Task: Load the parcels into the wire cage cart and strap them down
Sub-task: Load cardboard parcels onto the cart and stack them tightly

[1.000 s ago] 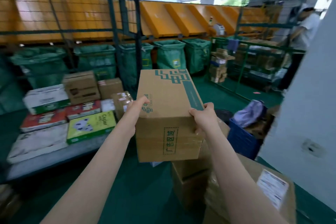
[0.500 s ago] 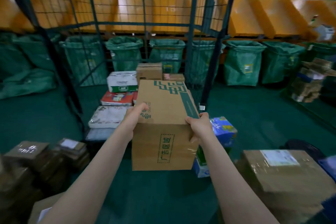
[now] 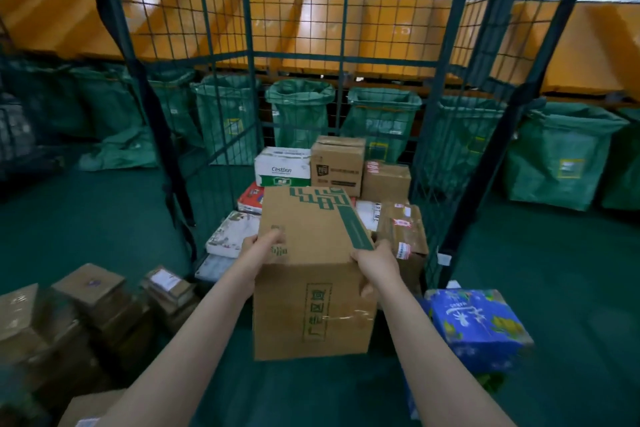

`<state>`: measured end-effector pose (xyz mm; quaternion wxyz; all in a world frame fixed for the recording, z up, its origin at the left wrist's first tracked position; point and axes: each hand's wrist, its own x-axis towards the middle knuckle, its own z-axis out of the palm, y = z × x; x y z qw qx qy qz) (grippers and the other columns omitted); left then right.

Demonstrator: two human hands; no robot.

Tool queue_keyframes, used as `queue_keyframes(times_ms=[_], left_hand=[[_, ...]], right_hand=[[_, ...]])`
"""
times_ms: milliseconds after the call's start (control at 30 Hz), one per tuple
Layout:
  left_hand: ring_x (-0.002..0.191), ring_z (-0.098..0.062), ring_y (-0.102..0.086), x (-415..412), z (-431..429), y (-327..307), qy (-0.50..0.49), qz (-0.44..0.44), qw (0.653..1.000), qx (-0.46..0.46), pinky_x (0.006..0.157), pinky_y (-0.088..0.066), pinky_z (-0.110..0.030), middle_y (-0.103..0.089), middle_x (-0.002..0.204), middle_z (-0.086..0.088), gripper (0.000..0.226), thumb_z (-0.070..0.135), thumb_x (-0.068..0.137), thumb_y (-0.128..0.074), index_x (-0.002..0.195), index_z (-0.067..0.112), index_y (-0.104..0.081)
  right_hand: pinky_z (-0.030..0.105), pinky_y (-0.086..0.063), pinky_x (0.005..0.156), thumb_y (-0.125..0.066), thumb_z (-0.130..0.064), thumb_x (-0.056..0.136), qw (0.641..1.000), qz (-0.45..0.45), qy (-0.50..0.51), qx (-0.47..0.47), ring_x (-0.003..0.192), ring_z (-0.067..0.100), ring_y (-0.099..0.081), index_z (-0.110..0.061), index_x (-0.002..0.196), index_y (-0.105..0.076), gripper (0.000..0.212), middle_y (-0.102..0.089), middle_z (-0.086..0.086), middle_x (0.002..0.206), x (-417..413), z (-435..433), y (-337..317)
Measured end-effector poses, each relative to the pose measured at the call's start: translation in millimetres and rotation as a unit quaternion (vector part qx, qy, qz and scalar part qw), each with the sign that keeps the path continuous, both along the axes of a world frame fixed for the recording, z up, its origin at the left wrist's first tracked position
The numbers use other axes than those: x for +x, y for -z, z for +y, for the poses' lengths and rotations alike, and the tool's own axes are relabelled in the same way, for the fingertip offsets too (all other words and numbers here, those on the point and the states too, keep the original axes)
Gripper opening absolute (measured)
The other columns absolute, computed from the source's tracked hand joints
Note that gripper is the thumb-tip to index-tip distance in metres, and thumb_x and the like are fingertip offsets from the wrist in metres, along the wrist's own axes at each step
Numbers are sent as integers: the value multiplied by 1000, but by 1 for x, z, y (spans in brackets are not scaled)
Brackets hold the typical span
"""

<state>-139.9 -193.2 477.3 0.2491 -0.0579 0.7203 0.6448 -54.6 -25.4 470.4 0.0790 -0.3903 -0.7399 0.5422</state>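
I hold a brown cardboard box with green print in front of me, in the air. My left hand grips its left side and my right hand grips its right side. Straight ahead stands the dark green wire cage cart, its front open towards me. Several parcels lie on its floor: a white Cestbon box, two brown boxes at the back, flat packets at the left, a taped brown parcel at the right. A black strap hangs down the cart's left post.
Stacks of brown parcels stand on the green floor at my lower left. A blue printed package lies at my lower right. Green sacks line up behind the cart under orange chutes.
The view has swung left from the side aisle until the cart is centred and closer. The box stays gripped in both hands, now just before the cart's open front.
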Motion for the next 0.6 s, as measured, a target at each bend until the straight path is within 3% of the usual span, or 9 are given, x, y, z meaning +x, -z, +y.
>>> queue_keyframes(times_ms=[167,267,433,533,600], left_hand=[[81,-22,-55,-44,12,9,-40,-15,999,8,56,-40,-27,-56,115,-14,53,30,85,-57,132,14,-40],[76,-19,-53,-82,16,12,-53,-11,999,7,53,-36,-26,-55,110,-12,48,29,87,-56,130,13,-41],[79,-20,-53,-160,21,17,-56,1,998,4,55,-37,-27,-56,104,-10,52,31,86,-57,132,13,-42],[74,-18,-50,-214,24,15,-55,3,998,-1,53,-35,-27,-51,89,-5,51,28,88,-56,134,12,-39],[72,-19,-51,-242,26,11,-47,3,999,3,52,-35,-27,-52,88,-6,51,26,89,-56,134,10,-38]], right_hand=[[42,-54,82,-53,-16,91,999,-10,-33,16,90,25,-55,-10,134,-31,48,-54,11,122,-58,18,2],[44,-54,84,-53,-14,91,999,-17,-40,19,94,26,-55,-11,129,-34,42,-53,10,121,-103,22,6],[41,-56,78,-53,-15,91,999,-12,-38,10,92,26,-56,-13,145,-23,62,-53,8,122,-183,25,16],[42,-56,73,-54,-16,91,1000,-9,-18,-1,86,24,-56,-13,144,-24,61,-55,7,120,-233,26,21],[42,-56,69,-54,-17,91,1000,-8,-10,-9,79,23,-56,-12,140,-27,56,-57,3,107,-260,27,22]])
